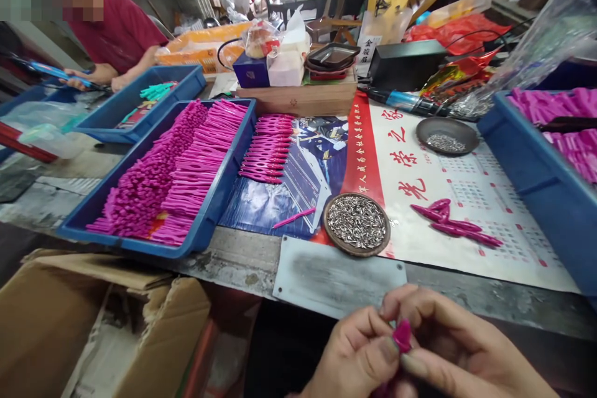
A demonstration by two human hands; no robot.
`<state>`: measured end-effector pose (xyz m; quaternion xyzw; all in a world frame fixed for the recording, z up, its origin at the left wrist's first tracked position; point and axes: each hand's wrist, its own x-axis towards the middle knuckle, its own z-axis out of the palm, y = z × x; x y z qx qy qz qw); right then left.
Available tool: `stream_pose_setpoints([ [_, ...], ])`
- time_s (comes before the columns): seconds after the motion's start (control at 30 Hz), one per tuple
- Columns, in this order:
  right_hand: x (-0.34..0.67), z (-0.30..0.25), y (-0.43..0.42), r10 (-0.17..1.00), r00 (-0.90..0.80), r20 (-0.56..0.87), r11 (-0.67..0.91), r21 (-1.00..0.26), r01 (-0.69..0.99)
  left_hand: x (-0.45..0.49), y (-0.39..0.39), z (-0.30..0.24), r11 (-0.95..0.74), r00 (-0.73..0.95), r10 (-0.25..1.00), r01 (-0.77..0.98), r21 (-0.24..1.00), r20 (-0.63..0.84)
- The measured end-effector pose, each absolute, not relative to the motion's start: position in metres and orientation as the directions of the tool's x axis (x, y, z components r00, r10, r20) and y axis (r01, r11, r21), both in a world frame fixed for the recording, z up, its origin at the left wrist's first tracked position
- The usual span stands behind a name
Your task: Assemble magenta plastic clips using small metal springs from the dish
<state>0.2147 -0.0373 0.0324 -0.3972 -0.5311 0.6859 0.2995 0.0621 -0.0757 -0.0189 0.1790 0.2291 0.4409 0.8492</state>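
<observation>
My left hand point(357, 354) and my right hand point(459, 339) meet low in the picture, both with fingers closed on a glossy magenta plastic piece point(402, 337). Its pointed tip sticks up between the thumbs; fingers hide much of the rest. Just beyond them a grey metal plate point(338, 277) is fixed at the table edge. Behind the plate stands a round dish point(387, 242) heaped with small metal pins point(357, 222). A few magenta pieces point(454, 224) lie on the calendar sheet to the right, and a single thin one point(293, 217) rests left of the dish.
A blue tray point(186, 252) of magenta pieces stands left, beside a row of assembled ones point(265, 149). Another blue bin point(536, 193) is at right. A dark dish point(422, 137) and a blue-black electric screwdriver point(405, 101) lie farther back. A co-worker point(125, 31) sits far left.
</observation>
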Motion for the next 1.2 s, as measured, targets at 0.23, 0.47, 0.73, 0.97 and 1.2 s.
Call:
stream_pose_setpoints([
  [0.23,0.195,0.029,-0.025,0.967,-0.247,-0.061,-0.042,-0.996,0.085,0.069,-0.061,-0.011,0.459,0.334,0.886,-0.737,0.496,-0.323],
  [0.47,0.19,0.015,-0.021,0.951,-0.152,0.269,0.303,-0.91,0.284,0.077,-0.043,0.0,0.507,0.323,0.826,-0.783,0.361,-0.462],
  [0.73,0.195,0.022,-0.016,0.971,-0.219,0.093,0.138,-0.97,0.199,0.075,-0.042,-0.005,0.57,0.417,0.79,-0.769,0.289,-0.45],
  [0.97,0.196,0.027,-0.017,0.957,-0.288,0.026,0.103,-0.961,0.258,0.074,-0.043,-0.006,0.598,0.431,0.754,-0.763,0.246,-0.496],
  [1.2,0.193,0.015,-0.021,0.924,-0.251,0.289,0.376,-0.803,0.463,0.074,-0.046,-0.011,0.549,0.428,0.816,-0.783,0.291,-0.387],
])
